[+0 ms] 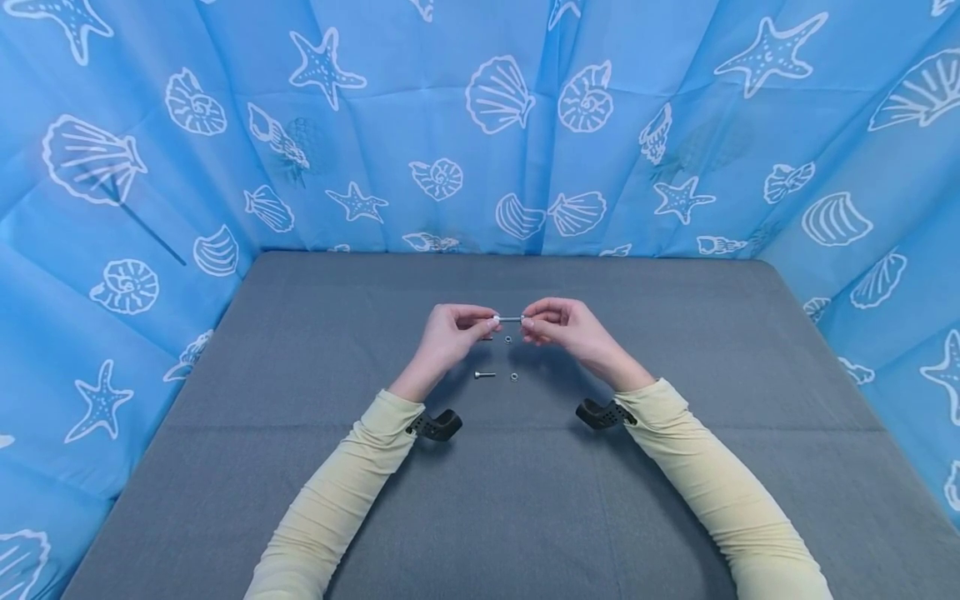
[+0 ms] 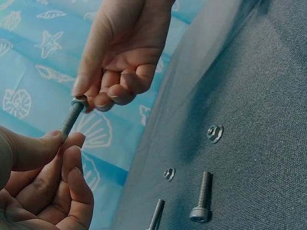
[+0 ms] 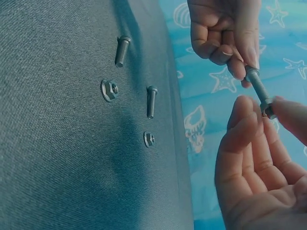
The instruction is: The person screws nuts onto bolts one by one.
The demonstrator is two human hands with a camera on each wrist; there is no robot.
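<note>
My left hand (image 1: 450, 335) pinches a metal bolt (image 1: 510, 319) near its head, holding it roughly level above the table. At the bolt's far end, a flanged nut (image 3: 266, 107) sits around the threaded tip. The thumb and fingertips of my right hand (image 1: 568, 327) pinch that nut. Below lie a loose socket-head bolt (image 2: 200, 197) and a flanged nut (image 2: 215, 133). Farther back are a second loose bolt (image 3: 152, 102) and a smaller-looking nut (image 3: 149, 139). In the head view my left fingers partly hide the farther bolt.
A grey cloth-covered table (image 1: 495, 517) lies under both hands. Blue curtains (image 1: 450, 125) with white shell and starfish prints stand along its back and sides. Black wrist mounts (image 1: 441, 426) stick out inward from both pale yellow sleeves (image 1: 337, 500).
</note>
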